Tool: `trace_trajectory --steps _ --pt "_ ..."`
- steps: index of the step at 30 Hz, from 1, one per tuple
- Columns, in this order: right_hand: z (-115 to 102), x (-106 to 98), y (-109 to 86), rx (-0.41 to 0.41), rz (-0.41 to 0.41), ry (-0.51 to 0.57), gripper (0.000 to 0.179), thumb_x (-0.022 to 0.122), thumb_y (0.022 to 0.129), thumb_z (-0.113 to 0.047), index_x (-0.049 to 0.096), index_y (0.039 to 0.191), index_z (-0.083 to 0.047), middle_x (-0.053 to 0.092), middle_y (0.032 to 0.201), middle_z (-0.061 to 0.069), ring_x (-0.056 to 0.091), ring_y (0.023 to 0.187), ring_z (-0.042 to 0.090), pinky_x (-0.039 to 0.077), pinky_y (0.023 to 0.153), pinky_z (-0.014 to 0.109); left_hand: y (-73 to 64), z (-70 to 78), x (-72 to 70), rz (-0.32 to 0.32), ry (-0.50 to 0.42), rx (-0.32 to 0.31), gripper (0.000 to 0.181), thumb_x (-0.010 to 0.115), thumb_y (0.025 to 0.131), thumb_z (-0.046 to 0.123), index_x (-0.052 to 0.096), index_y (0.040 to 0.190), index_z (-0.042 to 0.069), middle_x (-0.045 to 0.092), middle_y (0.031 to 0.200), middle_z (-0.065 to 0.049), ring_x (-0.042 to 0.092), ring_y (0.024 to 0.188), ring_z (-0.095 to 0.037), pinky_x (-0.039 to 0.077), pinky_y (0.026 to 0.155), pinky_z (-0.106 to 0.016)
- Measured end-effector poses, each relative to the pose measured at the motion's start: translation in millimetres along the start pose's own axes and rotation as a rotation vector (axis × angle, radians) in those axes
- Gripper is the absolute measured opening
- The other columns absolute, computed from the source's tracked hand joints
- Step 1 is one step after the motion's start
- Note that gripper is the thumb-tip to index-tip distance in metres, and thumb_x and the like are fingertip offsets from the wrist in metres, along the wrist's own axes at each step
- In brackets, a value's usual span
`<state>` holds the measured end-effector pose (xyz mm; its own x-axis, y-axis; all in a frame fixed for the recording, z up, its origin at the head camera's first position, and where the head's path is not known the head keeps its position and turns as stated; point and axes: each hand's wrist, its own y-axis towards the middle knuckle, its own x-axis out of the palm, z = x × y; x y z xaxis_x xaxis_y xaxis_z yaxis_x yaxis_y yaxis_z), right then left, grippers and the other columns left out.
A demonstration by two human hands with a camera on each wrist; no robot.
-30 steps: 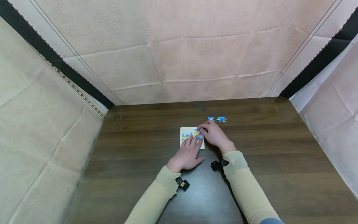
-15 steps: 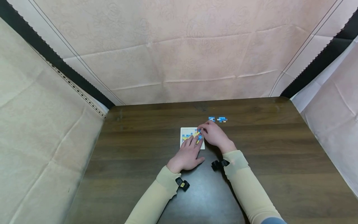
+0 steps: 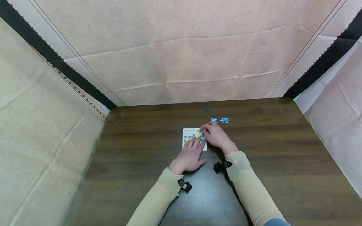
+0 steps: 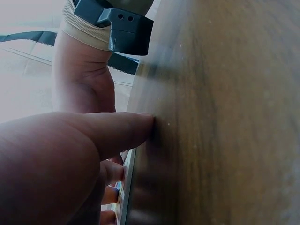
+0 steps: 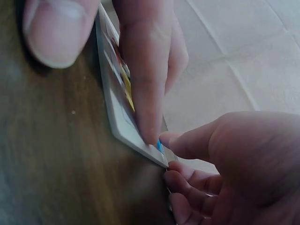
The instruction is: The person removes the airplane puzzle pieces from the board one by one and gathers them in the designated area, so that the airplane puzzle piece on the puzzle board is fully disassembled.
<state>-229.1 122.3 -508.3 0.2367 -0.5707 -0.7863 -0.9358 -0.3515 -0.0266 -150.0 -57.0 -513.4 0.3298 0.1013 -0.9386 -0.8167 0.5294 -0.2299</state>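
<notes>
A small white-framed jigsaw puzzle [image 3: 185,131] with blue and yellow pieces lies on the table. My left hand [image 3: 189,157] rests over its lower part with fingers spread and thumb out to the right, the thumb tip down at the tabletop in the left wrist view. At the upper right corner, my right hand [image 3: 215,135] bends its fingers and thumb around a blue puzzle piece [image 5: 160,145], mostly hidden by the fingertips. In the right wrist view, a left fingertip [image 5: 151,136] lies right beside that piece, and the other right fingers curl outside the frame's edge.
Two loose blue puzzle pieces lie beyond the right hand: one piece [image 3: 214,119] close to its knuckles, another piece [image 3: 224,120] farther right. Pale cloth [image 3: 198,62] hangs behind and beside the brown wooden table [image 3: 141,131]. Both wrists carry small black cameras.
</notes>
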Motion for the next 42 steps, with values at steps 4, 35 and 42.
trace_trajectory --steps 4,35,42 --pt "0.9 1.5 0.6 0.019 0.007 0.019 0.026 0.054 0.112 -0.018 0.076 0.122 -0.008 0.058 0.134 0.019 0.061 0.111 0.035 0.051 0.101 0.054 -2.3 2.2 -3.4 0.009 0.011 0.000 0.083 0.058 0.108 0.053 0.024 0.172 0.013 0.016 0.178 -0.011 0.011 0.164 -0.035 0.019 0.129 -0.054" --pt "-2.0 2.9 2.4 0.021 0.032 0.071 0.021 0.059 0.111 -0.017 0.073 0.122 -0.006 0.062 0.131 0.018 0.061 0.109 0.034 0.053 0.100 0.052 -1.6 -0.1 -2.3 -0.003 0.011 -0.007 0.084 0.057 0.108 0.054 0.021 0.173 0.014 0.011 0.179 -0.010 0.008 0.164 -0.034 0.016 0.130 -0.053" --pt "-0.1 4.8 1.3 0.027 0.034 0.077 0.021 0.062 0.110 -0.017 0.072 0.125 -0.006 0.064 0.127 0.016 0.061 0.107 0.033 0.054 0.099 0.051 -1.4 -0.1 -0.9 -0.003 0.016 -0.004 0.084 0.057 0.108 0.055 0.021 0.173 0.014 0.012 0.179 -0.010 0.009 0.164 -0.034 0.017 0.130 -0.053"
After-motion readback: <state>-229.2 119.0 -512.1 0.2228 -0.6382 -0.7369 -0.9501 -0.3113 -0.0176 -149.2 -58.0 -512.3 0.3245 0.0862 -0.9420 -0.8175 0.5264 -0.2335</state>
